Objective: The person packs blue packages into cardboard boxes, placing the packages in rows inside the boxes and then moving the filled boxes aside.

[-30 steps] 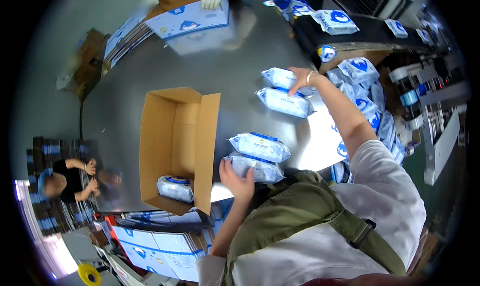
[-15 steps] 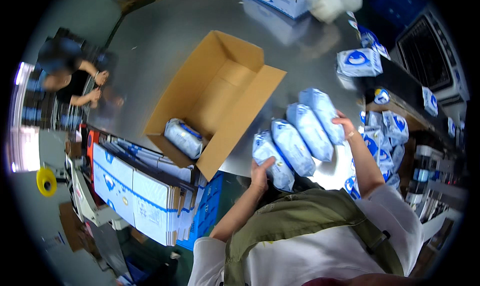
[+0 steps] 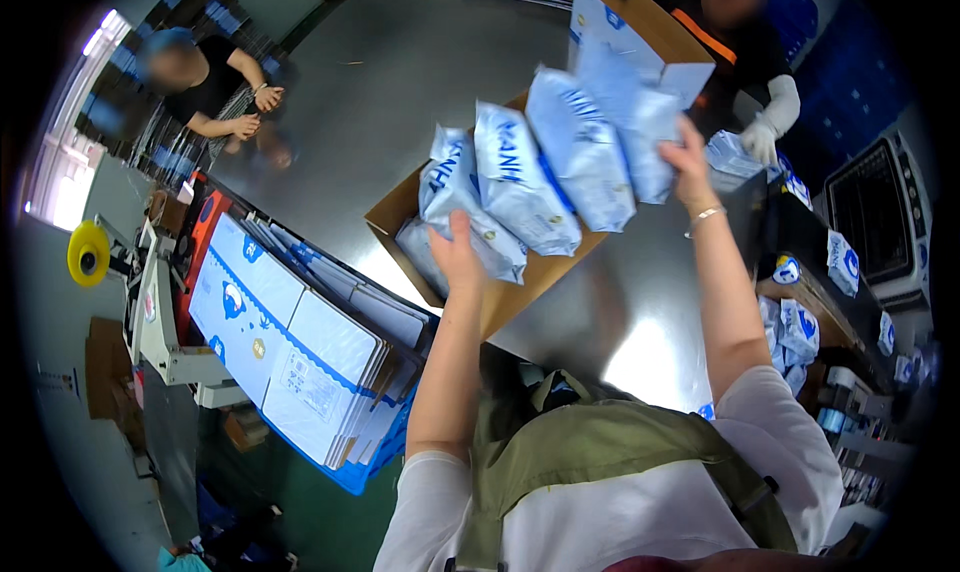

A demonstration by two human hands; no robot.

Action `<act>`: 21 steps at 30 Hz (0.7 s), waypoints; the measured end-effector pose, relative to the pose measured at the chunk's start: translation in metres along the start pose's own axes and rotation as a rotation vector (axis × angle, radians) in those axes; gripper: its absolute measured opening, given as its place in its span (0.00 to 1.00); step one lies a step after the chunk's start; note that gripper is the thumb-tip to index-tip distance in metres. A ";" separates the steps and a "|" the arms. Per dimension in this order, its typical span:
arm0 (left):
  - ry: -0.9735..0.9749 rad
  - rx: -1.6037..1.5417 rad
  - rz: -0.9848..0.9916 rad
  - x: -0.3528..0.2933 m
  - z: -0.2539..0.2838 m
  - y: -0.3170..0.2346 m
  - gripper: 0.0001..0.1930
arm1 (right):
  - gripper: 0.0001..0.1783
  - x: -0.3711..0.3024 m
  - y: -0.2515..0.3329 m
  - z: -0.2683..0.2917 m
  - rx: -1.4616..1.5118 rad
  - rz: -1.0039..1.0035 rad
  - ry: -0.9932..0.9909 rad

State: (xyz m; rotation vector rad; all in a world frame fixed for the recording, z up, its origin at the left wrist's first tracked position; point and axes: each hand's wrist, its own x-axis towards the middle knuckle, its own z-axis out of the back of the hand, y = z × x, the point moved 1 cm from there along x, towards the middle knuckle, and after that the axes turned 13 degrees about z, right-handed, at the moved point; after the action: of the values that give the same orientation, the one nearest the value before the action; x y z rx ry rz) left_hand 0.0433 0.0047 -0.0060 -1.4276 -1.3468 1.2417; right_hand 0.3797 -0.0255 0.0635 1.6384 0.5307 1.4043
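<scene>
Between my two hands is a row of several soft blue-and-white packs [image 3: 525,177], which look like wipes, squeezed side by side. My left hand [image 3: 457,257] presses the left end of the row, and my right hand [image 3: 688,167] grips the right end. The row is held over an open brown cardboard box [image 3: 515,302], hiding most of its inside. Another pack [image 3: 422,252] lies in the box's near left end, partly covered by the row.
Flattened white-and-blue cartons [image 3: 290,342] stand in a blue crate [image 3: 385,452] at the left. Across the metal table [image 3: 360,82], a co-worker's gloved hand [image 3: 765,137] touches a pack by another open carton [image 3: 625,37]. A second person [image 3: 210,82] stands far left. More packs [image 3: 795,332] lie at the right.
My hands have carried the row of packs up and left, from beside the brown box to above it. The co-worker and the other carton have come further into view.
</scene>
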 end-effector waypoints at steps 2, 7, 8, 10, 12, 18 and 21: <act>-0.170 0.584 0.389 0.009 0.008 0.008 0.26 | 0.32 0.008 -0.051 -0.029 -0.175 -0.179 0.266; -0.047 1.171 -0.183 -0.040 0.001 0.045 0.37 | 0.24 -0.023 -0.121 -0.064 -1.025 -0.344 0.643; 0.040 1.244 -0.183 -0.056 0.004 0.032 0.37 | 0.23 -0.032 -0.117 -0.066 -1.041 -0.235 0.666; 0.227 1.391 -0.190 -0.081 0.014 0.016 0.39 | 0.22 -0.052 -0.098 -0.061 -1.061 -0.019 0.689; 0.393 1.490 -0.201 -0.084 0.042 0.014 0.40 | 0.22 -0.087 -0.082 -0.033 -0.932 -0.091 0.780; 0.916 1.653 0.079 -0.024 0.070 -0.051 0.19 | 0.09 -0.210 0.113 0.040 -0.403 -0.469 0.596; 0.753 1.650 -0.291 0.010 0.042 -0.034 0.19 | 0.15 -0.254 0.143 0.102 0.060 -0.810 0.051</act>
State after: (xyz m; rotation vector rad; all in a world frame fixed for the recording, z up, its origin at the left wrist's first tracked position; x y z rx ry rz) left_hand -0.0048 0.0151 0.0170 -0.3146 0.1788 0.9242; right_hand 0.3764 -0.3336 0.0444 1.2056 1.1204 0.8221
